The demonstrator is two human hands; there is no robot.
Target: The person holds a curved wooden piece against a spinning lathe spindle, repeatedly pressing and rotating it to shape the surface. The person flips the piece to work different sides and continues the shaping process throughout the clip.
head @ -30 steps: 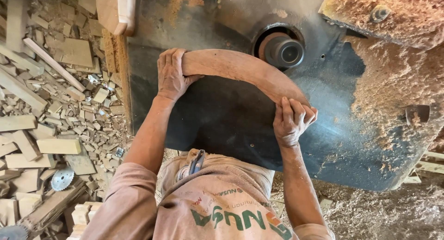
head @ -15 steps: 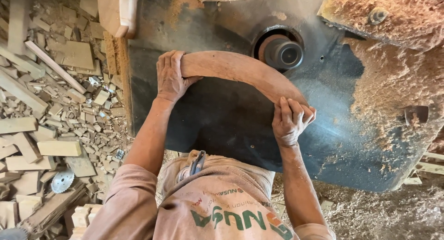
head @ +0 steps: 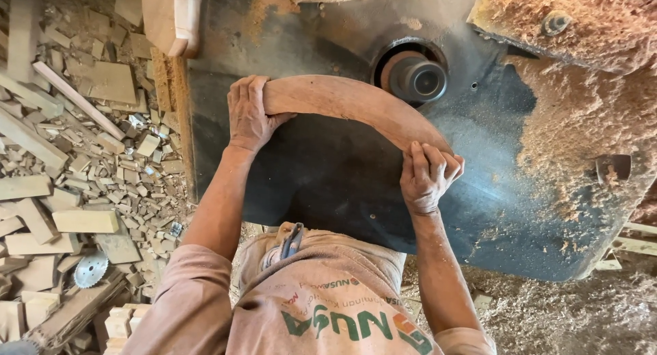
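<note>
Your left hand (head: 250, 115) and right hand (head: 428, 174) clamp the curved board (head: 349, 105) — ends gripped, just below the spindle (head: 419, 79).

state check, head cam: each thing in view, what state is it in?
Curved reddish-brown wooden piece: flat on the table, gripped at both ends, outer edge beside the spindle.
Left hand: closed over the piece's left end.
Right hand: closed over the piece's right end.
Round metal cutter spindle: upright in its hole; spin cannot be told.
Dark metal machine table: dusted with sawdust.
Small circular saw blade: lying loose among wood offcuts.
</note>
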